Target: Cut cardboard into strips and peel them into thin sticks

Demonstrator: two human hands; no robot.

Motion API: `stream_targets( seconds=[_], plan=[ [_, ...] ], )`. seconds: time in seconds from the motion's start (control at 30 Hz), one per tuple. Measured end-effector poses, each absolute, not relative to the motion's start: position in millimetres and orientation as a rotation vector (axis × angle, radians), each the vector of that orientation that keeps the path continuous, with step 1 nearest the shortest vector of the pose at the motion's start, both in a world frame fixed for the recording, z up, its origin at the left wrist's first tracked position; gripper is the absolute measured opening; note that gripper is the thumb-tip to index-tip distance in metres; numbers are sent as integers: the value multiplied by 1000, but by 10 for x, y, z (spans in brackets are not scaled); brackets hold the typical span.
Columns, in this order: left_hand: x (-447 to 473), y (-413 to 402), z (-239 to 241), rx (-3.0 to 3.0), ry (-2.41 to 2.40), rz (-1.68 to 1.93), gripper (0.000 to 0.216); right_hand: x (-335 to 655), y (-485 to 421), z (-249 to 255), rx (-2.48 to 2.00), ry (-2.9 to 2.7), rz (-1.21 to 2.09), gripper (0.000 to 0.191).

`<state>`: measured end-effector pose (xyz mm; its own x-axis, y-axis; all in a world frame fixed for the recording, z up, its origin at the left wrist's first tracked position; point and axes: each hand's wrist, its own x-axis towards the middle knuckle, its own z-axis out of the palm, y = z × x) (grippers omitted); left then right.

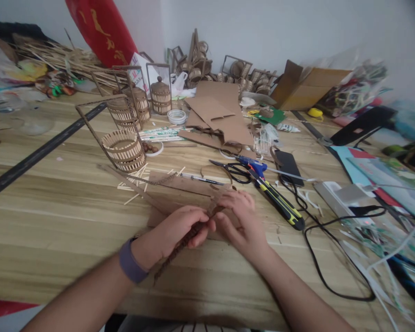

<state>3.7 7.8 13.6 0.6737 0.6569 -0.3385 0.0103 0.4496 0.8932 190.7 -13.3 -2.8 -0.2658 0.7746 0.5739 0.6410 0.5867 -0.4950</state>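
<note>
My left hand (pixel 180 226), with a purple band on its wrist, is closed around a brown corrugated cardboard strip (pixel 173 258). One end of the strip sticks out below the hand toward me. Close beside it, my right hand (pixel 244 221) has its fingers pinched on the strip's far end, which is partly hidden by the fingers. Beneath and beyond both hands lie flat cardboard pieces (pixel 190 185). A pen (pixel 202 179) and loose thin bamboo sticks (pixel 136 185) are just past them. To the left stands an open slatted bucket (pixel 122 152) with a tall frame handle.
Scissors (pixel 233 170), a blue glue gun (pixel 252 164) and a yellow-black utility knife (pixel 276 200) lie to the right. Beyond them are a phone (pixel 288 167), a power strip (pixel 342 200) and a looping black cable (pixel 314 267). Cardboard sheets (pixel 217 108) and finished lidded buckets (pixel 161 97) are farther back.
</note>
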Motion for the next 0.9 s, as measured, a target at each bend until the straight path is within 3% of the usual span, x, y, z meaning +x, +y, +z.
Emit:
stream_targets(
  seconds=[0.2, 0.37, 0.63, 0.9],
  plan=[
    [10, 118, 141, 1147, 754, 443, 25, 1935, -112, -7, -1021, -2176, 121, 17],
    [-47, 140, 189, 1612, 1088, 659, 12, 1936, -103, -57, -1133, -2171, 43, 19],
    [-18, 92, 181, 2084, 1270, 796, 10, 1892, -115, -89, -1171, -2170, 1, 20],
    [3, 47, 152, 2223, 1336, 802, 12, 1852, -152, -76, -1180, -2180, -89, 18]
  ],
)
